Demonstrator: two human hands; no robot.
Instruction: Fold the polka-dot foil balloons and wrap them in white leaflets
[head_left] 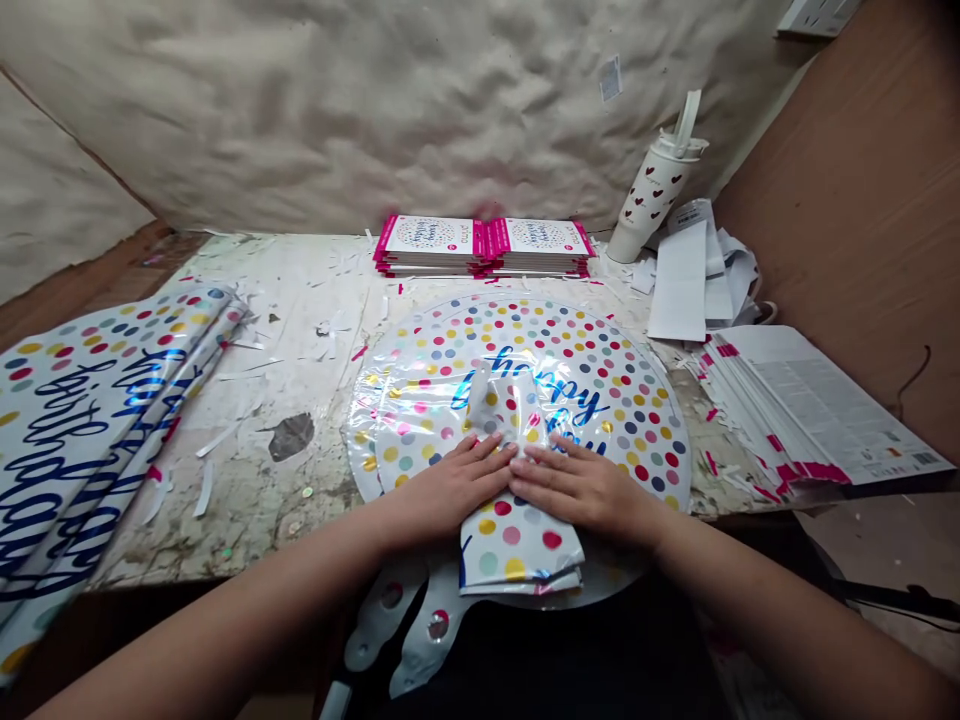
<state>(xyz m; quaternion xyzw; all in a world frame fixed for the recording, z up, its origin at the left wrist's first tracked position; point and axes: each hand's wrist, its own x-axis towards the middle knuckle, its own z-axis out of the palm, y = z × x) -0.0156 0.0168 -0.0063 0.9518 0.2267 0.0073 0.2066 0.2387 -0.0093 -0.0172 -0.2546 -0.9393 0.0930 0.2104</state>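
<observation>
Left hand and right hand lie flat, tips close together, on a folded dotted balloon in the middle of the frame. Under it I see big round balloons with blue words. A white bottle is at the upper right.

Soft, dim light leaves glare on the shiny dotted balloon

Folded balloon on flat balloons; 2 packet stacks behind, bottle to right; balloon pile left.
</observation>
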